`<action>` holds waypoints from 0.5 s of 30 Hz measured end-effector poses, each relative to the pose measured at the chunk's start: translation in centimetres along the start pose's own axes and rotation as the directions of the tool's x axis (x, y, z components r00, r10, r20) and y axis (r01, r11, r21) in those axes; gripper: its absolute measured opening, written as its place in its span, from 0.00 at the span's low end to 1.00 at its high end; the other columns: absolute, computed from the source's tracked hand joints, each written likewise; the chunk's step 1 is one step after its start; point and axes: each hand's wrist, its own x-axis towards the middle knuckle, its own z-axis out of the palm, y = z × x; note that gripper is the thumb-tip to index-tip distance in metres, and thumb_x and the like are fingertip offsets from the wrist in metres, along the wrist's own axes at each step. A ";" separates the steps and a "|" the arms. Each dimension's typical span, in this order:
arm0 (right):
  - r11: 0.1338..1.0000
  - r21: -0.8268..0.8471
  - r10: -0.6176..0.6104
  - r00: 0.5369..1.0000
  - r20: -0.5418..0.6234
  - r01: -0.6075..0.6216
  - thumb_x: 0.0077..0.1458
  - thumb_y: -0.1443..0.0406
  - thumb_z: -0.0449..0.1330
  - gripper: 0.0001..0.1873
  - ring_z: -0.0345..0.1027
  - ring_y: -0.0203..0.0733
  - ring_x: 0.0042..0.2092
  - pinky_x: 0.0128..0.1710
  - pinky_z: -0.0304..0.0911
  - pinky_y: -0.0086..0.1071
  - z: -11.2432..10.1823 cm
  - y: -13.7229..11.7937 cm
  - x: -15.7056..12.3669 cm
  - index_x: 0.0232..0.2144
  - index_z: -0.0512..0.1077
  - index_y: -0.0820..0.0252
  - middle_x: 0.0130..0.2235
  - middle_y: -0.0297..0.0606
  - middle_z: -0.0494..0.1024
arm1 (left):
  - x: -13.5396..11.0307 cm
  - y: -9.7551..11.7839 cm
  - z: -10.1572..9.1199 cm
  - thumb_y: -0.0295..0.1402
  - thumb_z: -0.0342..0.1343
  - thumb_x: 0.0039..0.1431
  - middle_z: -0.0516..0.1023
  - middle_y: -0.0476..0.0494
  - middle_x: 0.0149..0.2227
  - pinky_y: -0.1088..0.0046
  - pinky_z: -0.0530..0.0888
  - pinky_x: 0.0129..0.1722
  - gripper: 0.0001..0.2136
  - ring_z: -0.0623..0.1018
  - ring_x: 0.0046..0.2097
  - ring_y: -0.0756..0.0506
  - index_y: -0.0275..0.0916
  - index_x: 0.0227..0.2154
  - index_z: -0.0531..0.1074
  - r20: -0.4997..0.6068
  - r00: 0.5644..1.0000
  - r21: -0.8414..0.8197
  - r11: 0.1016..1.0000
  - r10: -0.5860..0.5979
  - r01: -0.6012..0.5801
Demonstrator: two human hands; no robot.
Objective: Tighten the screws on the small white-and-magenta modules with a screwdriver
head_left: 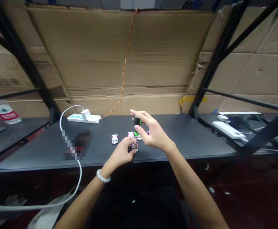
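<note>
Two hands are above the black table [196, 136]. What is the thing between them?

It looks like a small screwdriver [137, 122] with a black handle and a green ring, but the picture is soft, so I am not fully sure.

Which way does it point?

Its long axis stands nearly upright. The handle is up, and the lower end goes down toward a small white module [134, 147] with thin wires. This module is near the front edge of the table.

How is the right hand [152, 130]?

It is half open, with the fingers spread and reaching left past the handle. The thumb is just beside the green ring. I cannot tell if this hand really grips the screwdriver.

And the left hand [121, 153]?

It is more closed. Its fingers [131, 150] curl on the small white module and seem to pinch it. A white bead bracelet [103, 175] is on this wrist.

What is around them?

Another small white module [114, 138] lies a little to the left. Farther left is a white power strip [74, 118] with a charger [86, 115] and a white cable [60, 124]. Behind the table, a red and yellow wire [124, 71] hangs on brown cardboard [167, 47].
</note>
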 end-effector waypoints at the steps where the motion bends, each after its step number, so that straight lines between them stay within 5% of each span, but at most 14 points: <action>1: 0.999 0.049 -0.016 1.000 0.021 0.015 0.68 0.67 0.56 0.28 0.75 0.46 0.56 0.58 0.72 0.42 -0.1 0.0 0.0 0.68 0.68 0.54 0.58 0.46 0.78 | 0.0 0.0 0.0 0.18 0.58 0.54 0.78 0.44 0.42 0.59 0.75 0.54 0.10 0.77 0.47 0.41 0.40 0.33 0.74 0.006 1.000 -0.006 1.000 -0.002 0.002; 7: 0.988 -0.147 0.035 0.994 -0.106 -0.051 0.63 0.58 0.69 0.18 0.72 0.41 0.37 0.43 0.75 0.38 0.1 0.3 -0.1 0.53 0.80 0.55 0.42 0.40 0.78 | -0.1 -0.3 0.1 0.17 0.57 0.53 0.77 0.44 0.42 0.59 0.75 0.54 0.11 0.77 0.48 0.40 0.41 0.33 0.74 0.001 1.000 -0.010 1.000 0.014 -0.013; 12: 0.997 0.057 -0.059 0.998 0.018 0.058 0.69 0.68 0.57 0.25 0.75 0.44 0.55 0.57 0.72 0.41 0.0 -0.1 -0.2 0.66 0.70 0.53 0.57 0.45 0.78 | 0.0 -0.5 0.1 0.19 0.58 0.54 0.78 0.43 0.43 0.59 0.76 0.54 0.11 0.77 0.48 0.40 0.41 0.35 0.76 0.001 1.000 -0.003 1.000 0.007 -0.007; 15: 0.999 0.011 -0.047 0.999 -0.001 0.047 0.67 0.65 0.63 0.20 0.77 0.42 0.44 0.48 0.74 0.37 0.0 -0.2 -0.1 0.60 0.76 0.55 0.48 0.42 0.81 | -0.1 -0.5 0.2 0.19 0.58 0.54 0.77 0.43 0.44 0.60 0.77 0.53 0.10 0.77 0.48 0.40 0.40 0.34 0.76 0.007 1.000 -0.021 1.000 0.012 -0.012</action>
